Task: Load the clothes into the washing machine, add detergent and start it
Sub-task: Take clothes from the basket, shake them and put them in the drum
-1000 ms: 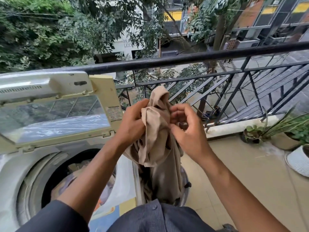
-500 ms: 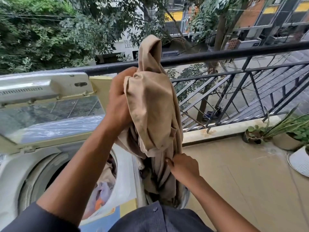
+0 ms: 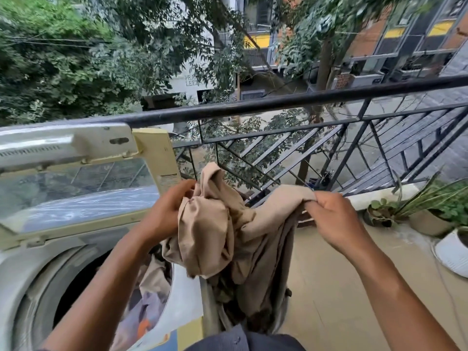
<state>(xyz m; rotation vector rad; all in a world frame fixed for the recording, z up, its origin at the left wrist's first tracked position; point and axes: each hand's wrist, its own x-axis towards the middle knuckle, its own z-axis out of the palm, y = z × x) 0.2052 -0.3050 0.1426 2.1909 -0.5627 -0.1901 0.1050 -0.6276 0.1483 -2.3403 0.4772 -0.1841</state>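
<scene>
2 hands grip the beige garment (image 3: 217,234): left hand (image 3: 164,214) now lower, right hand (image 3: 331,219) raised, spreading it.

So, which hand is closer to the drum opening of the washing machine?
Left. The left hand holds the beige garment just above the drum opening; the right hand holds it out over the balcony floor.

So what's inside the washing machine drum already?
Inside the washing machine drum lie some clothes: beige, greyish and a bit of orange. The left forearm and the drum's dark depth hide the rest.
</scene>
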